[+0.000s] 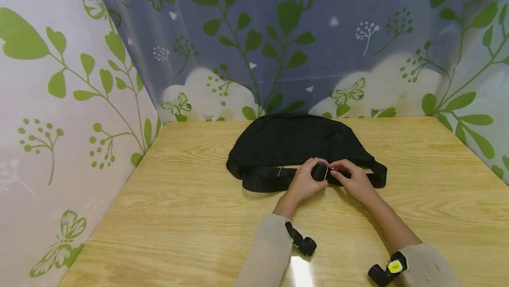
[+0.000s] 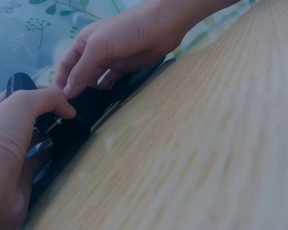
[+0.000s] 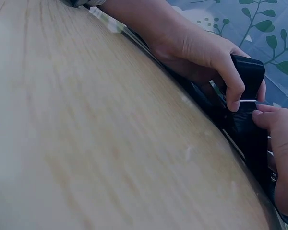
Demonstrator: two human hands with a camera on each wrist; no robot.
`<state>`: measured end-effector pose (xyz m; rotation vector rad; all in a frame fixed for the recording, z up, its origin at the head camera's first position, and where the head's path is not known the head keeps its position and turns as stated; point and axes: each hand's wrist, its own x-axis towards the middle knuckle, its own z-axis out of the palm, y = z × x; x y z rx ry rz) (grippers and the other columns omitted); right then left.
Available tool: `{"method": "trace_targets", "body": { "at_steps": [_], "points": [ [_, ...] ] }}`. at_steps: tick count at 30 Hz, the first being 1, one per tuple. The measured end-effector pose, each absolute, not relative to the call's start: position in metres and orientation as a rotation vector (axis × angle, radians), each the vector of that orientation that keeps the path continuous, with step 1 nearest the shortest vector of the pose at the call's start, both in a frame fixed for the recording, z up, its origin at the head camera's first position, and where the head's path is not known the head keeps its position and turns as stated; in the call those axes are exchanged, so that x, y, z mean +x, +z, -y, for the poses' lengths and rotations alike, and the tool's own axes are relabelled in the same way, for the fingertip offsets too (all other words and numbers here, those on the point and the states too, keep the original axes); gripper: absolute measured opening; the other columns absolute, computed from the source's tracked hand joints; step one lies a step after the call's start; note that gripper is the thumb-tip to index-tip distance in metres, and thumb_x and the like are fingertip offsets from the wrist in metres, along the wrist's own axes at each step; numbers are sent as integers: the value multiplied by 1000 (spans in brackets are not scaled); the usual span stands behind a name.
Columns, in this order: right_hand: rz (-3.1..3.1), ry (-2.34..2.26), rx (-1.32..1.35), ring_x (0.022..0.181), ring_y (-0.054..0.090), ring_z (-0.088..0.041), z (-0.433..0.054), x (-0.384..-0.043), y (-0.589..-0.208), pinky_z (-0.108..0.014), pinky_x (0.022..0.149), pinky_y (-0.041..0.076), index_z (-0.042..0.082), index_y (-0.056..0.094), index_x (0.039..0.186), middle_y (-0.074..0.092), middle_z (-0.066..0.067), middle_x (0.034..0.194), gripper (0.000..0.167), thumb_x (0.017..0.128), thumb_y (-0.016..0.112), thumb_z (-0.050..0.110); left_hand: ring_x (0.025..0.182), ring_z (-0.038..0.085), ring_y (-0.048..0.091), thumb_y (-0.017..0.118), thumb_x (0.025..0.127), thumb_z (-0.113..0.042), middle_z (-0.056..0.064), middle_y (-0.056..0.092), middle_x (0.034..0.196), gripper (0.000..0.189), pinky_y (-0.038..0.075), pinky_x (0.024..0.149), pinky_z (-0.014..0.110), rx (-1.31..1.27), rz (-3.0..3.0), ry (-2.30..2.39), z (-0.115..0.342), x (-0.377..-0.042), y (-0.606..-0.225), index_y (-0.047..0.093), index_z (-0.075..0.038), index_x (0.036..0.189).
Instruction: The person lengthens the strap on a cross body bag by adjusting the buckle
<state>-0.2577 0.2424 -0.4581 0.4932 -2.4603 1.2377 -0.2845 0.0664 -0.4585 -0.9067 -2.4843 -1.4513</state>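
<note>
A black waist bag point(image 1: 294, 139) lies at the back of the table, its strap point(image 1: 264, 181) stretched along the near side. My left hand point(image 1: 307, 180) pinches the strap beside a thin metal slider point(image 1: 326, 173). Just right of it, my right hand point(image 1: 355, 183) holds the strap between thumb and fingers, fingertips close to the left ones. In the right wrist view, a raised loop of webbing point(image 3: 249, 72) stands above the slider, by the left fingers. The left wrist view shows both hands near each other, with part of the strap hidden behind them.
A wood-grain table point(image 1: 179, 225) carries the bag. Behind it hangs a cloth point(image 1: 254, 57) printed with leaves and butterflies, continuing along the left and right sides. A second metal piece point(image 1: 280, 171) sits on the strap further left. Black bands point(image 1: 300, 240) circle both sleeves.
</note>
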Motion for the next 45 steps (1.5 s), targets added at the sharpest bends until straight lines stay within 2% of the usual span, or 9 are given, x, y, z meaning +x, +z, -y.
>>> {"method": "trace_targets", "body": {
  "at_steps": [4, 11, 19, 28, 33, 37, 40, 45],
  "points": [
    [2455, 1234, 508, 87, 55, -16, -242, -258, -458, -35, 78, 44, 3, 62, 103, 61, -8, 95, 15, 89, 61, 9, 79, 10, 49, 75, 73, -5, -5, 51, 98, 40, 42, 66, 18, -915, 2497, -1447, -67, -285, -459, 59, -17, 108],
    [2439, 1183, 527, 83, 53, -14, -242, -260, -460, -23, 75, 41, 3, 62, 100, 59, -6, 93, 13, 87, 61, 3, 78, 10, 48, 74, 74, -6, -5, 51, 100, 39, 42, 64, 18, -920, 2503, -1452, -68, -285, -458, 59, -17, 108],
    [2462, 1083, 457, 78, 51, -20, -245, -263, -462, -34, 69, 42, 2, 65, 95, 57, -6, 86, 11, 85, 62, -1, 76, 11, 48, 73, 73, -4, -5, 50, 99, 39, 42, 61, 19, -889, 2471, -1502, -67, -284, -458, 59, -17, 106],
    [2509, 1001, 342, 79, 54, -28, -249, -262, -461, -42, 67, 43, 0, 64, 93, 56, -11, 85, 9, 85, 62, -3, 77, 10, 47, 74, 70, -3, -6, 51, 96, 39, 39, 66, 18, -881, 2404, -1488, -68, -284, -459, 60, -16, 103],
    [2514, 1023, 380, 86, 55, -31, -248, -263, -463, -47, 75, 43, 0, 64, 97, 59, -14, 91, 11, 86, 61, -2, 81, 9, 47, 74, 71, -3, -6, 51, 97, 38, 40, 70, 18, -891, 2407, -1490, -67, -284, -458, 60, -16, 104],
    [2550, 1175, 405, 99, 53, -32, -247, -262, -463, -50, 87, 38, 2, 62, 106, 60, -14, 103, 19, 90, 60, 13, 88, 8, 48, 73, 72, -4, -6, 51, 100, 38, 40, 78, 20, -893, 2434, -1484, -67, -284, -458, 60, -17, 105],
    [2557, 1277, 419, 103, 52, -32, -245, -261, -462, -51, 90, 36, 5, 60, 110, 60, -14, 106, 27, 90, 61, 23, 91, 8, 48, 74, 73, -5, -5, 51, 101, 37, 40, 81, 22, -891, 2459, -1472, -68, -285, -458, 60, -17, 105],
    [2510, 1325, 471, 98, 54, -30, -244, -259, -460, -50, 87, 39, 3, 60, 107, 60, -13, 102, 22, 89, 62, 15, 93, 9, 49, 76, 76, -13, -5, 52, 102, 37, 41, 82, 24, -880, 2507, -1464, -68, -285, -459, 59, -17, 108]
  ]
}}
